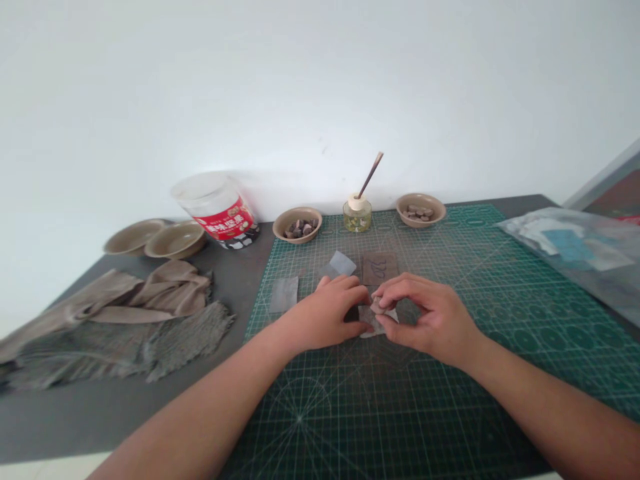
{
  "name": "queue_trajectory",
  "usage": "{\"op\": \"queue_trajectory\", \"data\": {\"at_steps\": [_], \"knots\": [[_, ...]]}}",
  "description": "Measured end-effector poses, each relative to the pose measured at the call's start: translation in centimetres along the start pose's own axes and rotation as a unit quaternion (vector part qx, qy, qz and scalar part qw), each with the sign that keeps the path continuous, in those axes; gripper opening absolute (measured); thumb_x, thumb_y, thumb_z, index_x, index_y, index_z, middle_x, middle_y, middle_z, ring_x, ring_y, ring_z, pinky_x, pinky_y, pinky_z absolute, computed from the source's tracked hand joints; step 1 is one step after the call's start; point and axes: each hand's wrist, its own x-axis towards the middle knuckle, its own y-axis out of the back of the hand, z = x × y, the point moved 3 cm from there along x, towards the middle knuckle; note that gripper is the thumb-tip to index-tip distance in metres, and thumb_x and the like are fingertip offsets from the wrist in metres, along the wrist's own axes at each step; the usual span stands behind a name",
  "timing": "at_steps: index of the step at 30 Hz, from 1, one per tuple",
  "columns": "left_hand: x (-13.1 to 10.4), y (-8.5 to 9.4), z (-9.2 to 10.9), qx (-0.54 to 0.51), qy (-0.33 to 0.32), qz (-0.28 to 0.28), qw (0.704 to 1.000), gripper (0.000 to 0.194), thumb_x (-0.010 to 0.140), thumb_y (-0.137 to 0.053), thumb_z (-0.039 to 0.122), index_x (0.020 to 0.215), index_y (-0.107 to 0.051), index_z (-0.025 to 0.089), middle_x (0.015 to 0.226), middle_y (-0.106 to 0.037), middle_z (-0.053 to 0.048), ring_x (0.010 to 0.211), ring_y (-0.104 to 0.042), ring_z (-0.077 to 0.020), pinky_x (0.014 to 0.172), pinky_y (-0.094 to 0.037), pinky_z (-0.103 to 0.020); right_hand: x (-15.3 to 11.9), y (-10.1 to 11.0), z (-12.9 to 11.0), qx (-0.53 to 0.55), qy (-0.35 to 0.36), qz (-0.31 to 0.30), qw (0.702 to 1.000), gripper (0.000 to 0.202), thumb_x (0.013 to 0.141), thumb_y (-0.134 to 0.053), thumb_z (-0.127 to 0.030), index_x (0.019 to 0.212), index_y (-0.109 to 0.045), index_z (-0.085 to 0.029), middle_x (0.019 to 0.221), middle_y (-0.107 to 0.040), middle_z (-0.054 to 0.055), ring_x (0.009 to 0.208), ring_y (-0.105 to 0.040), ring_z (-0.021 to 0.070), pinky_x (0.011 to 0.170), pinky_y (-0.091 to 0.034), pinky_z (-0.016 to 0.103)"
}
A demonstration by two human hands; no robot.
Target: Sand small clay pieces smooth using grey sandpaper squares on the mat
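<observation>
A small light sheet (369,323) lies on the green cutting mat (340,413), between my two hands. My left hand (333,312) rests at its left side, its thumb and a fingertip on the sheet's left edge. With thumb and fingers my right hand (425,313) pinches a small brownish piece (379,307) above the sheet. Just behind the hands is a brown square (380,265) with dark markings. Grey sandpaper-like squares lie to the left, one (284,295) flat and a lighter one (343,263) near my left fingers.
At the back stand a bowl of dark pieces (300,227), a glass bottle (357,217) with a brush, and a bowl of brown pieces (420,211). Leftward are a red-labelled tub (223,217), two bowls (175,241) and cloths (115,333). A plastic bag (585,247) lies right.
</observation>
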Motion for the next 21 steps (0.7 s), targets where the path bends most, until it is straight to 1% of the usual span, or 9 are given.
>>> {"op": "queue_trajectory", "data": {"at_steps": [7,11,13,16,19,21], "knots": [[0.0,0.0,0.0,-0.002,0.003,0.002,1.000,0.023,0.089,-0.067,0.041,0.098,-0.061,0.021,0.101,-0.060,-0.004,0.103,-0.056,-0.0242,0.083,-0.039,-0.037,-0.2,-0.1,0.2,0.003,-0.018,-0.004,1.000,0.014,0.078,-0.075,-0.018,0.086,-0.065,-0.025,0.098,-0.075,0.002,0.089,-0.070,0.0200,0.081,-0.055,0.033],[0.0,0.0,0.0,0.002,0.003,-0.004,1.000,0.024,0.088,-0.069,0.040,0.101,-0.061,0.021,0.102,-0.061,-0.005,0.104,-0.056,-0.0249,0.085,-0.039,-0.038,-0.3,-0.2,0.9,0.041,-0.082,0.001,0.996,0.013,0.083,-0.071,-0.020,0.096,-0.068,-0.025,0.096,-0.076,0.001,0.083,-0.072,0.0177,0.077,-0.057,0.030],[-0.1,-0.1,0.0,0.006,0.005,-0.002,1.000,0.027,0.086,-0.071,0.039,0.104,-0.060,0.021,0.104,-0.061,-0.004,0.105,-0.056,-0.0253,0.085,-0.039,-0.038,-0.3,-0.2,1.3,0.043,-0.102,-0.019,0.994,0.016,0.084,-0.070,-0.020,0.099,-0.070,-0.025,0.098,-0.076,0.001,0.084,-0.072,0.0175,0.078,-0.058,0.030],[-0.1,-0.2,-0.2,0.017,0.018,0.011,1.000,0.026,0.086,-0.071,0.035,0.105,-0.058,0.022,0.105,-0.062,-0.004,0.105,-0.057,-0.0256,0.086,-0.039,-0.039,-0.6,0.1,1.8,-0.003,-0.108,-0.057,0.992,0.016,0.082,-0.071,-0.017,0.095,-0.071,-0.024,0.105,-0.076,0.001,0.088,-0.072,0.0180,0.082,-0.057,0.031],[-0.1,-0.3,-0.3,0.030,0.025,0.012,0.999,0.023,0.088,-0.068,0.036,0.104,-0.058,0.022,0.107,-0.062,-0.005,0.107,-0.057,-0.0266,0.086,-0.039,-0.040,-1.1,0.3,2.2,-0.088,-0.101,-0.081,0.988,0.018,0.080,-0.069,-0.012,0.094,-0.069,-0.024,0.103,-0.075,0.002,0.089,-0.071,0.0195,0.082,-0.056,0.034],[-0.1,-0.4,-0.3,0.037,0.022,0.006,0.999,0.021,0.090,-0.067,0.037,0.103,-0.059,0.023,0.110,-0.062,-0.005,0.109,-0.056,-0.0274,0.086,-0.039,-0.041,-1.4,0.3,2.3,-0.143,-0.082,-0.103,0.981,0.020,0.081,-0.068,-0.010,0.095,-0.069,-0.023,0.100,-0.074,0.003,0.091,-0.069,0.0214,0.083,-0.055,0.037]]}}
